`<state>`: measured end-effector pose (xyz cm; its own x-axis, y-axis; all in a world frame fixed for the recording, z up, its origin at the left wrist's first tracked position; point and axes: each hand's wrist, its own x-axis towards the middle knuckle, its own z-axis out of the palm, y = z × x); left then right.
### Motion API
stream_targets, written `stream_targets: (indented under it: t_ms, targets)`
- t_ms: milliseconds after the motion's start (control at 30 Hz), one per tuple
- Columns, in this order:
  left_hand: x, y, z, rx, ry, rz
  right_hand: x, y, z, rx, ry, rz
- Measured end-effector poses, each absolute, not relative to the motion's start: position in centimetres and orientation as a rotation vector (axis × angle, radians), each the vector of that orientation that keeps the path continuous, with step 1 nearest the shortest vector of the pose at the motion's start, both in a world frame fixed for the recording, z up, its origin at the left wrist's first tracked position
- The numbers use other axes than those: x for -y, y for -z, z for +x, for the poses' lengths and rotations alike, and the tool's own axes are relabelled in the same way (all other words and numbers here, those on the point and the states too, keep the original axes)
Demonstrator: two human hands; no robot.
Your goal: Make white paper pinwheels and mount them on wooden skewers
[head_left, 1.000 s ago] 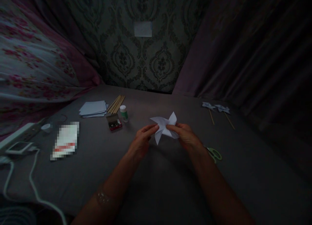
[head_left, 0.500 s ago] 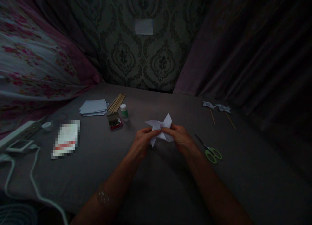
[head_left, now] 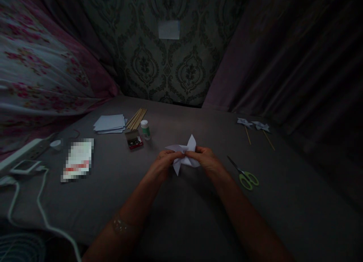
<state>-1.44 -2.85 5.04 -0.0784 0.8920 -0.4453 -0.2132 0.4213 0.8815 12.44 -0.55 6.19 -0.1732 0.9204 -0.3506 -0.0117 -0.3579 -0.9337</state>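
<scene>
Between my hands is a white paper pinwheel (head_left: pixel 187 160), its pointed blades sticking out up, left and down. My left hand (head_left: pixel 167 160) grips its left side, the thumb pressed near the centre. From the right, my right hand (head_left: pixel 206 158) pinches it too, with its thumb meeting the left one at the middle. The fingers behind the paper are hidden. Scissors with green handles (head_left: pixel 246 178) lie to the right of my right hand. Left of my left hand stand a small open box of metal pins (head_left: pixel 134 141) and a white-capped green bottle (head_left: pixel 145 130).
A stack of white paper (head_left: pixel 110 123) and a bundle of wooden sticks (head_left: pixel 137 118) lie at the back left. Two pinwheels on sticks (head_left: pixel 260 126) rest at the far right. A power strip (head_left: pixel 25 153) with white cables and a blurred packet (head_left: pixel 78 160) are at left.
Both hands have shifted slightly left with the pinwheel, which has turned and tilted a little. My thumbs stay at its centre. The whole view has moved slightly.
</scene>
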Motion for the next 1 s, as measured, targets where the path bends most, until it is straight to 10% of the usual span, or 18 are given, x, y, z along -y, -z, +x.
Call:
stream_targets:
  t_ms: [1000]
  targets:
    - [2.5,-5.5,-1.8,-0.942,-1.08,0.323,0.3,-6.8,12.8,1.056,-1.7,-1.278]
